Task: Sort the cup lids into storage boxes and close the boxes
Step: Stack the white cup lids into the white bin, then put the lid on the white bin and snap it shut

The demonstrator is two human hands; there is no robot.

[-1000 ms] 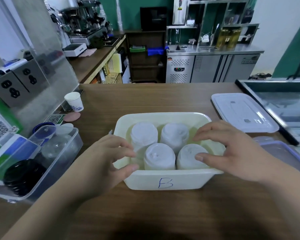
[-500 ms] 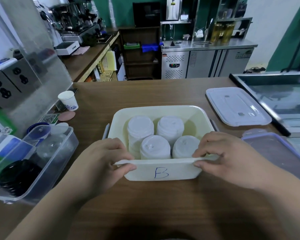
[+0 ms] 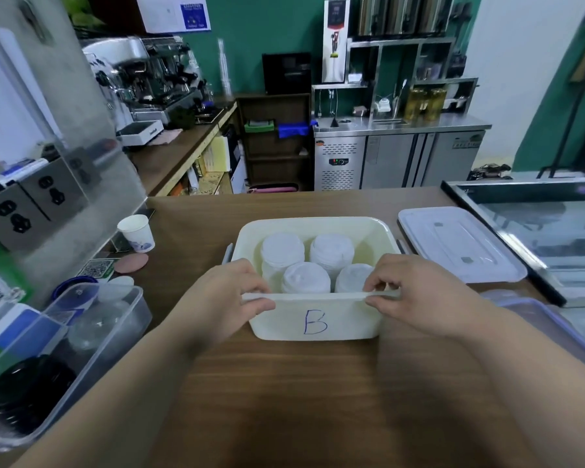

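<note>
Now, by part:
White box (image 3: pixel 314 319): on the brown table (image 3: pixel 284 400), in the middle, a bit toward the far edge; blue letter B on the near wall; top open, no cover on.
Lid stacks (image 3: pixel 306 278): four white piles, standing up inside the white box, two at the back and two at the front, close together.
Left hand (image 3: pixel 223 298): on the near left corner of the white box; thumb under the rim, fingers (image 3: pixel 250 282) curled over the top, pinching the rim.
Right hand (image 3: pixel 419 295): on the near right corner of the white box; fingers (image 3: pixel 382 282) bent over the rim, thumb below, pinching the rim too.
Flat white cover (image 3: pixel 460 244): lying on the table, right of the white box, near but not touching.
Clear box (image 3: pixel 65 349): at the left edge of the table, open; black lids (image 3: pixel 27 393) at the near end, clear lids (image 3: pixel 95 325) farther back.
Purple-edged cover (image 3: pixel 551 322): at the right edge of the table, only partly seen.
Paper cup (image 3: pixel 136 233): standing up near the far left corner of the table, well apart from the white box.
</note>
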